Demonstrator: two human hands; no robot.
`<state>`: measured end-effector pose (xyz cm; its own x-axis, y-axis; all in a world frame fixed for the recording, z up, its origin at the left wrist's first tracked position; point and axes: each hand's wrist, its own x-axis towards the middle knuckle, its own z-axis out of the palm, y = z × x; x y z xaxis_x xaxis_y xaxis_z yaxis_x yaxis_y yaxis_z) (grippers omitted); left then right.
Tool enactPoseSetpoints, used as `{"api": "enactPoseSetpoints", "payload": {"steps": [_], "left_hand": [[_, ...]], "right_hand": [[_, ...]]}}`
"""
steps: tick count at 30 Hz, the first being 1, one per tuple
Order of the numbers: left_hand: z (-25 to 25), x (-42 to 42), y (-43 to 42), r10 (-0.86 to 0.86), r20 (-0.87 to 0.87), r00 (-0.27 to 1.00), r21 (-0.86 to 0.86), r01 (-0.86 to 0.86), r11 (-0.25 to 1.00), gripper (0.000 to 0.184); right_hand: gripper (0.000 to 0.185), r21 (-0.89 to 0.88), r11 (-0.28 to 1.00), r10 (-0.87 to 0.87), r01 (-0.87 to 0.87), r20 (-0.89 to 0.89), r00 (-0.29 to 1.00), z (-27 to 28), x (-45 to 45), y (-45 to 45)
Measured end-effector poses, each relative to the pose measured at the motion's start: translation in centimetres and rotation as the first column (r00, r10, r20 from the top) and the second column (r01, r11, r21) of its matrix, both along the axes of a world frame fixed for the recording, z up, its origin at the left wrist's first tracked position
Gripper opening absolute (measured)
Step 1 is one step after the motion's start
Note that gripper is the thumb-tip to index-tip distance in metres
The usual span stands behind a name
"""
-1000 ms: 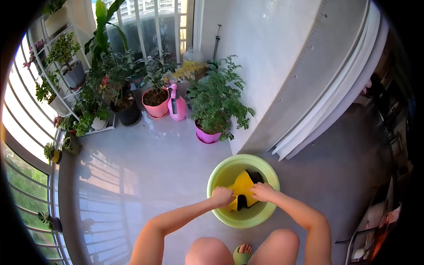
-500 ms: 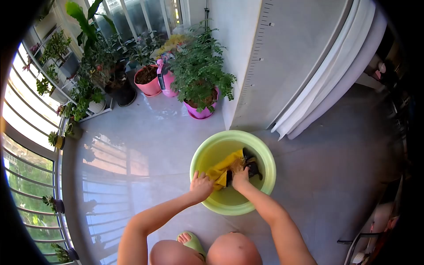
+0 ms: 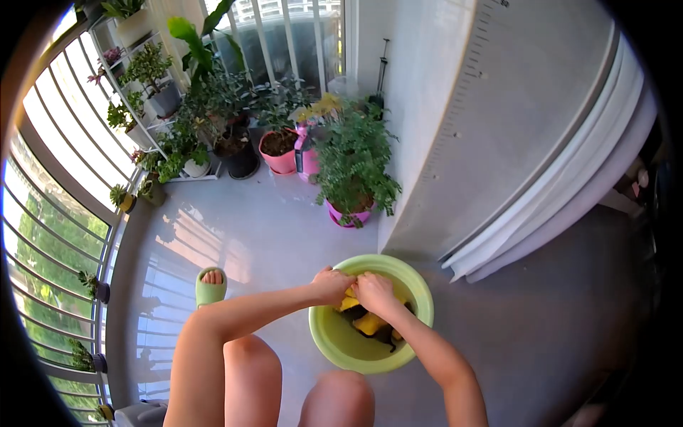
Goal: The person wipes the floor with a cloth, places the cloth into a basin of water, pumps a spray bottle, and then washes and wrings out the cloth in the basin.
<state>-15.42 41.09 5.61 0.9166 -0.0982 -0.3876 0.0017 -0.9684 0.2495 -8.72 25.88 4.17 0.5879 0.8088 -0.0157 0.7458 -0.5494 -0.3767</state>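
A round light green basin stands on the floor in front of my knees. A yellow and black cloth item lies bunched inside it. My left hand is closed on the yellow part of the cloth at the basin's upper left. Right beside it, my right hand is also closed on the cloth. The two hands nearly touch, and the fingertips are partly hidden behind the knuckles. The cloth's lower part, with a thin black strand, hangs down into the basin.
Potted plants, among them a bushy one in a purple pot and a pink pot, stand beyond the basin. A pink watering can is between them. White curtains hang right. My slippered foot is at left.
My hands have come together at the basin's upper part, drawing the yellow cloth up there. One slippered foot has moved out to the left. The camera view has shifted.
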Motion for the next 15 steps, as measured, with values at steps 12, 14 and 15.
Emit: {"api": "enactPoseSetpoints", "payload": {"steps": [12, 14, 15], "left_hand": [[-0.1, 4.4, 21.0, -0.133, 0.301, 0.944, -0.067, 0.160, 0.985, 0.025], [2.1, 6.3, 24.7, -0.086, 0.407, 0.910, -0.049, 0.116, 0.992, 0.021], [2.6, 7.2, 26.4, -0.085, 0.493, 0.866, -0.020, 0.109, 0.994, 0.021]], "right_hand": [[0.020, 0.264, 0.963, 0.011, 0.052, -0.230, 0.973, 0.3, 3.1, 18.4], [0.018, 0.278, 0.959, -0.010, 0.056, -0.166, 0.986, 1.3, 4.8, 23.0], [0.017, 0.339, 0.934, -0.083, 0.112, -0.099, 0.992, 1.9, 5.6, 25.1]]}}
